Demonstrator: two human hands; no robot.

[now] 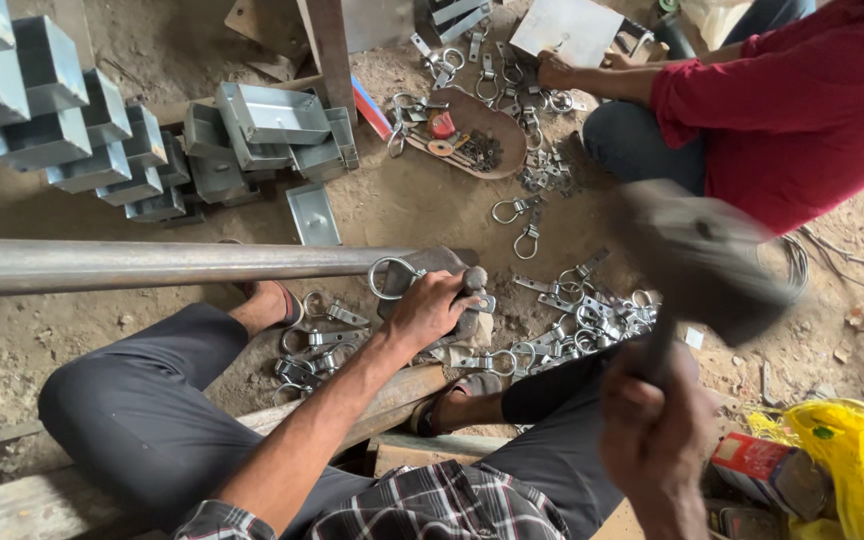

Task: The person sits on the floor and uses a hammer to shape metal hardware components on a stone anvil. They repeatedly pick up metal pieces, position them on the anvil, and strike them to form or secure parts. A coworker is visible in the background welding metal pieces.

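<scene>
My left hand presses a small metal ring-latch piece against the end of a long steel bar, fingers closed around the part. My right hand grips the handle of a hammer, whose blurred head is raised above the work, to the right of the bar end. I sit with my legs in dark trousers on either side of the work, feet in sandals.
Piles of ring-latch hardware lie on the dirt floor. Stacked galvanised metal boxes stand at upper left. A person in a red shirt sits at upper right beside a tray of small parts. A yellow bag lies at lower right.
</scene>
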